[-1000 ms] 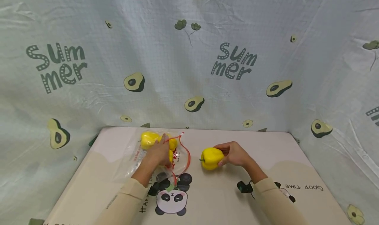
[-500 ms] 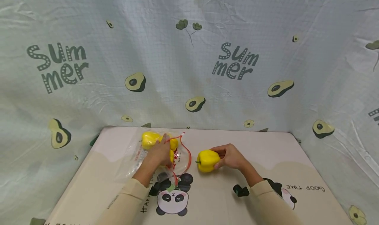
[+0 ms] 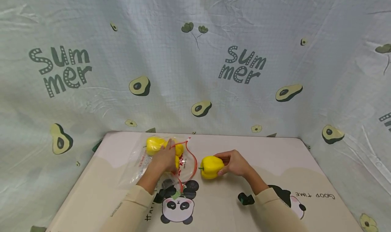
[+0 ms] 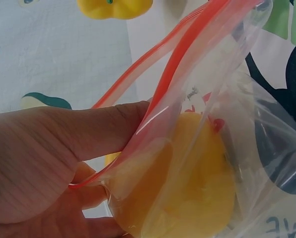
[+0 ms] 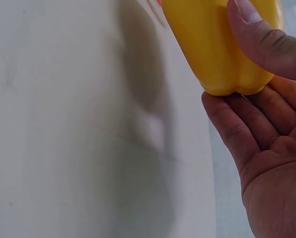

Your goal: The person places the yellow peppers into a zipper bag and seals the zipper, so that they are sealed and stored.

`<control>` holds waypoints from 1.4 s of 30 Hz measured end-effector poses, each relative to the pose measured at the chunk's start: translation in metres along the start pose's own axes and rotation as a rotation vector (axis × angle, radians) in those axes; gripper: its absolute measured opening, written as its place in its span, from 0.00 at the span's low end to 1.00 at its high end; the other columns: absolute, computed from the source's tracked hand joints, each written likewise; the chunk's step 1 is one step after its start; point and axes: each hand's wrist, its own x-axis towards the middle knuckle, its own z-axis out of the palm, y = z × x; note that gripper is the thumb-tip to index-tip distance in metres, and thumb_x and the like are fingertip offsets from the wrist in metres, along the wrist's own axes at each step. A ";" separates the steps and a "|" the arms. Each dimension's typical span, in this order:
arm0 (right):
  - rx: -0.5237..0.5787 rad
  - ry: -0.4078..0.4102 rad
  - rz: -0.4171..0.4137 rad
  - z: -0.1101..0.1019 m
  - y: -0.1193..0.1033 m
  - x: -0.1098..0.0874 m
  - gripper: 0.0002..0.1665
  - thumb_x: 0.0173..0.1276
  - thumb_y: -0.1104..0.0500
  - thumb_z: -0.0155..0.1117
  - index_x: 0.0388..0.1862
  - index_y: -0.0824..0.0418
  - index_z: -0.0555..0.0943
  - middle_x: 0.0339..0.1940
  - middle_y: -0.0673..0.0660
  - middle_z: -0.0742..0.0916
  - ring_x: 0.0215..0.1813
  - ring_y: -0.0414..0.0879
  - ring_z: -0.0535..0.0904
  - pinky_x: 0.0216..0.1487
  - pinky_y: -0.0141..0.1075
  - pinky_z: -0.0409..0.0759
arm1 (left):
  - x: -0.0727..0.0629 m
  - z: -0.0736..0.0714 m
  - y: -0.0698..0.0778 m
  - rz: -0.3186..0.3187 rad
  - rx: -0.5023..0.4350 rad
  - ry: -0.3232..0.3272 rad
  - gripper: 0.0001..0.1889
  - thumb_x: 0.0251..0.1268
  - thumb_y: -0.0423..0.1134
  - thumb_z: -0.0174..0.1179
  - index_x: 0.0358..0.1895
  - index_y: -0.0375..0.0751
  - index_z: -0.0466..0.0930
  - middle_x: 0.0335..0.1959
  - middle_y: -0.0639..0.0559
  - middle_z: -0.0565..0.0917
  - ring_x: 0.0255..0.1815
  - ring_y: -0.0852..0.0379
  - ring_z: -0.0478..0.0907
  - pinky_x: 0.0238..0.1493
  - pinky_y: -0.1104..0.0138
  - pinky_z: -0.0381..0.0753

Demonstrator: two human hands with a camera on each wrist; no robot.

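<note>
Right hand (image 3: 236,162), grasping a yellow pepper (image 3: 210,167), moved nearer the clear bag (image 3: 142,168) of peppers (image 3: 154,145) the left hand (image 3: 164,159) grips.

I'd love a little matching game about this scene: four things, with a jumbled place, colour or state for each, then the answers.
Things
1. Right hand
2. Left hand
3. Bag rim
4. Avocado prints

Descriptions
A. Red
B. On the hanging sheet
C. Holding a yellow pepper
D. At the mouth of the clear bag

Pairs: 1-C, 2-D, 3-A, 4-B
</note>
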 end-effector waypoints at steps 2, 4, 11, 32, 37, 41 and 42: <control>0.001 -0.003 0.001 0.002 0.000 0.000 0.38 0.51 0.63 0.86 0.62 0.66 0.84 0.60 0.64 0.89 0.61 0.57 0.88 0.66 0.51 0.84 | 0.000 0.000 0.000 -0.001 0.002 -0.001 0.51 0.49 0.38 0.81 0.78 0.32 0.63 0.87 0.37 0.48 0.82 0.27 0.58 0.77 0.41 0.70; -0.004 -0.007 -0.005 0.004 -0.001 0.001 0.37 0.51 0.62 0.86 0.62 0.66 0.84 0.60 0.64 0.89 0.60 0.57 0.88 0.67 0.51 0.84 | -0.001 -0.001 0.001 -0.005 0.003 -0.005 0.52 0.49 0.38 0.81 0.79 0.32 0.63 0.87 0.37 0.48 0.82 0.27 0.57 0.77 0.41 0.70; -0.011 0.002 -0.014 0.015 -0.004 0.005 0.36 0.52 0.61 0.86 0.62 0.65 0.85 0.59 0.62 0.90 0.58 0.55 0.88 0.66 0.51 0.85 | -0.001 0.000 0.001 -0.021 -0.007 -0.013 0.52 0.49 0.37 0.80 0.79 0.32 0.63 0.87 0.37 0.48 0.83 0.27 0.57 0.77 0.41 0.70; -0.030 0.109 0.077 0.066 -0.032 0.028 0.35 0.52 0.51 0.87 0.58 0.62 0.87 0.53 0.57 0.92 0.51 0.49 0.88 0.61 0.48 0.88 | 0.002 0.000 0.000 -0.032 -0.026 -0.034 0.51 0.49 0.34 0.79 0.79 0.33 0.62 0.88 0.37 0.47 0.83 0.26 0.54 0.77 0.39 0.68; -0.002 0.160 0.090 0.077 -0.041 0.032 0.33 0.52 0.52 0.86 0.56 0.63 0.87 0.52 0.58 0.91 0.50 0.49 0.87 0.61 0.49 0.88 | 0.001 0.000 0.000 -0.002 -0.023 -0.016 0.51 0.47 0.34 0.80 0.78 0.32 0.64 0.87 0.36 0.48 0.83 0.25 0.55 0.78 0.39 0.67; 0.048 0.190 0.108 0.082 -0.045 0.034 0.33 0.52 0.53 0.85 0.57 0.63 0.86 0.52 0.58 0.91 0.49 0.49 0.85 0.61 0.49 0.87 | -0.002 0.000 0.001 0.020 -0.022 0.003 0.52 0.46 0.36 0.82 0.77 0.30 0.65 0.87 0.34 0.49 0.82 0.25 0.56 0.78 0.38 0.66; 0.061 0.196 0.116 0.084 -0.045 0.034 0.34 0.52 0.54 0.85 0.57 0.63 0.85 0.52 0.58 0.91 0.49 0.49 0.85 0.62 0.49 0.87 | -0.003 0.000 0.001 0.021 -0.020 0.005 0.52 0.46 0.37 0.82 0.77 0.30 0.64 0.87 0.34 0.49 0.82 0.25 0.56 0.78 0.38 0.66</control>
